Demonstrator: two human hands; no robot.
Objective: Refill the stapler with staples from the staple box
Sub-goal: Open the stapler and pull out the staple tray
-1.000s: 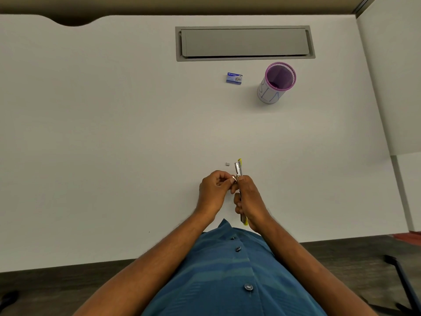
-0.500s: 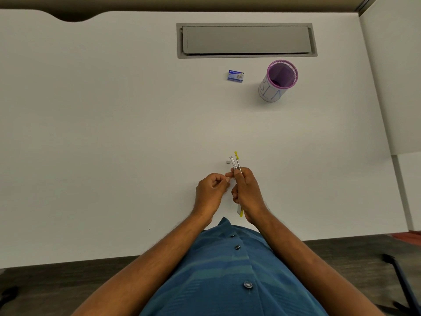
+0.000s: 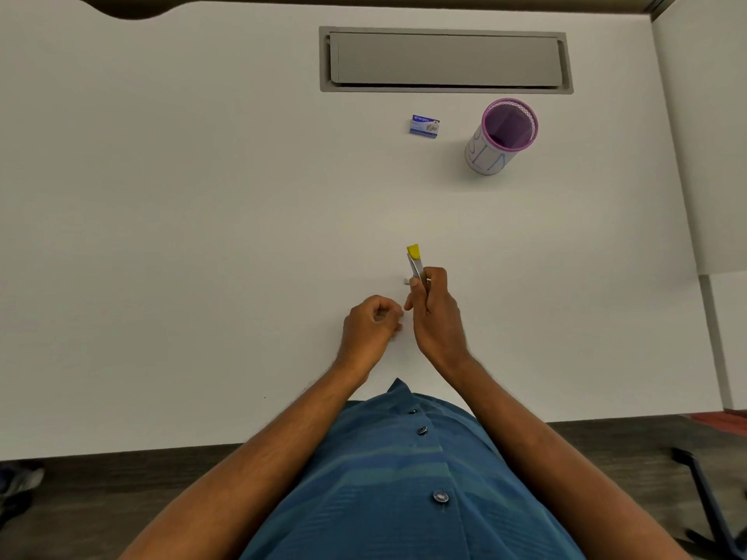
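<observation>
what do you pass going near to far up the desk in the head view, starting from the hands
left hand → right hand gripping the stapler → staple box → purple pen cup → grey cable hatch

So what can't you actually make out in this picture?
All head view:
- Stapler: the right hand hides its lower part, so whether staples are loaded is unclear.
- Left hand: curled fingers hide anything it may hold.
- Staple box: print too small to read.
- Small white piece: too tiny to identify.
</observation>
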